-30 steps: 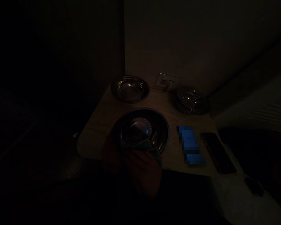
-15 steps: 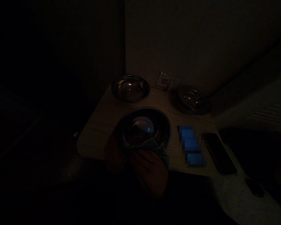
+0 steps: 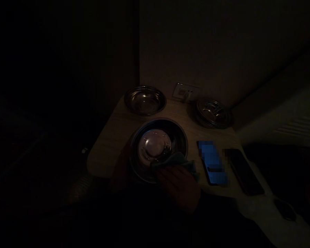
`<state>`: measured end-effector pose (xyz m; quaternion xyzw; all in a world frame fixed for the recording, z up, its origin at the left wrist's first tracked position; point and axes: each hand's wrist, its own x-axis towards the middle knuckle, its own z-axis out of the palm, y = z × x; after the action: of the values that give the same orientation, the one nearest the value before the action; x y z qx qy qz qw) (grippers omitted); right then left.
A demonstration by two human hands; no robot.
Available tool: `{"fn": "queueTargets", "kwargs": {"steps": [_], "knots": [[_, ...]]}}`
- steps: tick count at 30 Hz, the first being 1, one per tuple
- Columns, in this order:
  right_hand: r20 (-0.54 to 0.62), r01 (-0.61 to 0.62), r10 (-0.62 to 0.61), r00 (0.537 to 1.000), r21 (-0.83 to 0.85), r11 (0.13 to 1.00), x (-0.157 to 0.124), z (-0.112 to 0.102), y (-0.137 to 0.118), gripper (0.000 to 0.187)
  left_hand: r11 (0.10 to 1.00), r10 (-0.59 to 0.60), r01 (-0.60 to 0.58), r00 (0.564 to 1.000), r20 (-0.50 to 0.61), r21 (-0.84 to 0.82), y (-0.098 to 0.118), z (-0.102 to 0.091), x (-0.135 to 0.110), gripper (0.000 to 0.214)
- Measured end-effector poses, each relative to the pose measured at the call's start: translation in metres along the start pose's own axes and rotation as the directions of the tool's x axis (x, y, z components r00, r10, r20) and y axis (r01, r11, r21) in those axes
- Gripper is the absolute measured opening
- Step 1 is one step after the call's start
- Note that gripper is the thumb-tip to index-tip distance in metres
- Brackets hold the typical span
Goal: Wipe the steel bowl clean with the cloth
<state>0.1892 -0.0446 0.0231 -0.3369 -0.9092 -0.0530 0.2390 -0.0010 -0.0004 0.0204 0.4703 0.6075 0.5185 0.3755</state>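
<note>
The scene is very dark. A shiny metal bowl is tilted toward me near the front of the small table. My left hand is a dim shape at its left rim and seems to grip it; the fingers are mostly lost in shadow. My right hand presses a greenish cloth against the inside of the bowl at its lower right. Its fingers lie together over the cloth, which bunches out past the rim.
Another metal bowl stands at the table's back left. Stacked metal dishes sit at the back right, near a wall socket. A lit phone, a dark phone and a small dark object lie on the right.
My right hand and the cloth have moved right along the bowl's near side. More of the bowl's inside shows, and my left hand has shifted slightly along the left rim.
</note>
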Motion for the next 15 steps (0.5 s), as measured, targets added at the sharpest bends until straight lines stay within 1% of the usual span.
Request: {"fn": "queueTargets", "kwargs": {"steps": [3, 6, 8, 10, 13, 15], "knots": [[-0.020, -0.031, 0.032, 0.999, 0.017, 0.999, 0.005, 0.007, -0.008, 0.025, 1.000, 0.005, -0.004, 0.999, 0.045, -0.011, -0.002, 0.003, -0.003, 0.046], [0.004, -0.054, 0.054, 0.999, 0.043, 0.998, 0.008, 0.008, -0.010, 0.027, 0.999, 0.031, -0.030, 0.998, 0.056, -0.019, 0.000, 0.005, -0.010, 0.046], [0.054, -0.057, 0.054, 0.997, 0.060, 0.997, 0.008, 0.004, -0.008, 0.029, 0.999, 0.039, -0.038, 0.998, 0.045, -0.025, 0.001, 0.006, -0.013, 0.047], [0.122, -0.057, 0.050, 0.991, 0.054, 0.997, 0.008, -0.005, -0.002, 0.030, 1.000, 0.018, -0.018, 1.000, 0.016, -0.023, 0.000, 0.008, -0.013, 0.048], [0.234, -0.070, 0.064, 0.970, 0.018, 0.997, 0.009, -0.018, 0.006, 0.030, 1.000, -0.026, 0.026, 0.999, -0.038, -0.012, -0.009, 0.011, -0.012, 0.049], [0.292, -0.088, 0.080, 0.953, 0.014, 0.996, 0.012, -0.022, 0.007, 0.030, 0.999, -0.036, 0.036, 0.997, -0.074, -0.008, -0.017, 0.012, -0.011, 0.049]]}}
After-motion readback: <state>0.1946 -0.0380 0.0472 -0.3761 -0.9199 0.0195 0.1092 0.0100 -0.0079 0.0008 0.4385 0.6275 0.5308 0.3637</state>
